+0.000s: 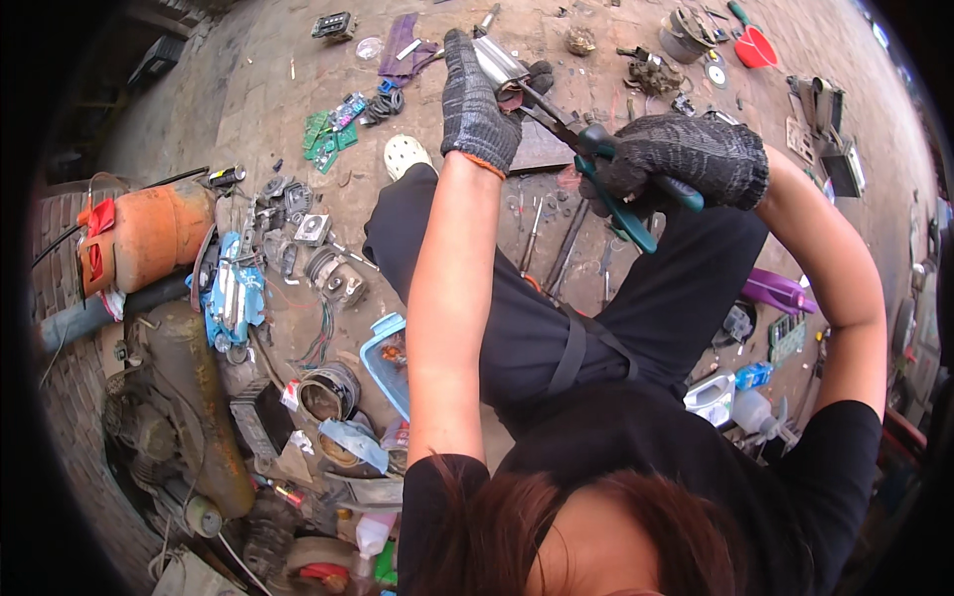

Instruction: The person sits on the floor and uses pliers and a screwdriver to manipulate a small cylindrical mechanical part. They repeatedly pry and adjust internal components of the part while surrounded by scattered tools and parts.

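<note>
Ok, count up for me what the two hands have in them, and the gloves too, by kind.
Gloves, dark knit: 2, on the left hand and right hand
Metal cylinder: 1, in the left hand
Pliers, green handles: 1, in the right hand
Total: 4

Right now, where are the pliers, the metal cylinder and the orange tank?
pliers (pixel 636 221): head view, on a green handle.
metal cylinder (pixel 496 62): head view, on its shiny side.
orange tank (pixel 149 233): head view, on its body.
</note>
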The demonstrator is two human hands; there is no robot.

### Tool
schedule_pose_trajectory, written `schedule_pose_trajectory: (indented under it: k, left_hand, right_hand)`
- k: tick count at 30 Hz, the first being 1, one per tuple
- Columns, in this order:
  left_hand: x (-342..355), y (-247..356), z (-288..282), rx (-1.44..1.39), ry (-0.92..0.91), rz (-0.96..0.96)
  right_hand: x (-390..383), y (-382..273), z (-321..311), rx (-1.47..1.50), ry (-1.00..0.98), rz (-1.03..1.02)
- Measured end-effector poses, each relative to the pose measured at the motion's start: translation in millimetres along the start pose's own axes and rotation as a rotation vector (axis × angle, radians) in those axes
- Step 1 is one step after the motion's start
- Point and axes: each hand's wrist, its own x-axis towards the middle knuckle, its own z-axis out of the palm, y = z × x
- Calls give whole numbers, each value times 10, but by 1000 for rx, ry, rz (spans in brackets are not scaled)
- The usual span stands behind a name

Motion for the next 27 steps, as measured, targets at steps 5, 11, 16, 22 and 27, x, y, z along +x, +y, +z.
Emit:
schedule_pose_trajectory:
  k: [5,11,16,22,27]
  left_hand:
    - [-73,-39,74,-16,-19,66]
    - [28,78,36,-207,51,17]
    - [-167,213,76,-247,-57,25]
    - [-17,115,-22,-323,-87,-31]
    - [154,28,-119,-315,-44,-52]
  right_hand:
    - [87,235,75,-146,-10,-136]
    - [233,424,351,-117,121,-89]
    - [135,284,283,232,97,-18]
    - [123,222,207,-3,38,14]
    - [154,152,146,-425,4,-338]
